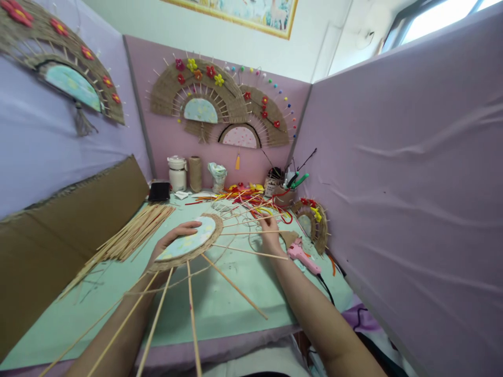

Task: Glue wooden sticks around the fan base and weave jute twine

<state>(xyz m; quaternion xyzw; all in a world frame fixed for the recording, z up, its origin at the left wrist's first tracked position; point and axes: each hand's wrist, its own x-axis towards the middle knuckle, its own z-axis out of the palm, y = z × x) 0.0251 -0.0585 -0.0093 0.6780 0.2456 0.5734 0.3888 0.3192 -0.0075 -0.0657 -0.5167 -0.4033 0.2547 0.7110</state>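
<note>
My left hand grips a half-round fan base, its palm beneath and its fingers over the straight edge. The base has pale blue patterned cloth and a curved border of brown twine. Thin wooden sticks fan out from the border towards me and to the right. A loose strand of twine crosses several of them. Beyond the right-hand sticks, my right hand is closed in a pinch near the stick ends. Thin twine loops beside its fingers and appears to be held there; the fingertips are partly hidden.
A bundle of sticks lies left, beside a cardboard panel. Colourful craft stems and a tool pot stand behind. A pink glue gun with a cord lies right, near a small fan. Finished fans hang on the partition.
</note>
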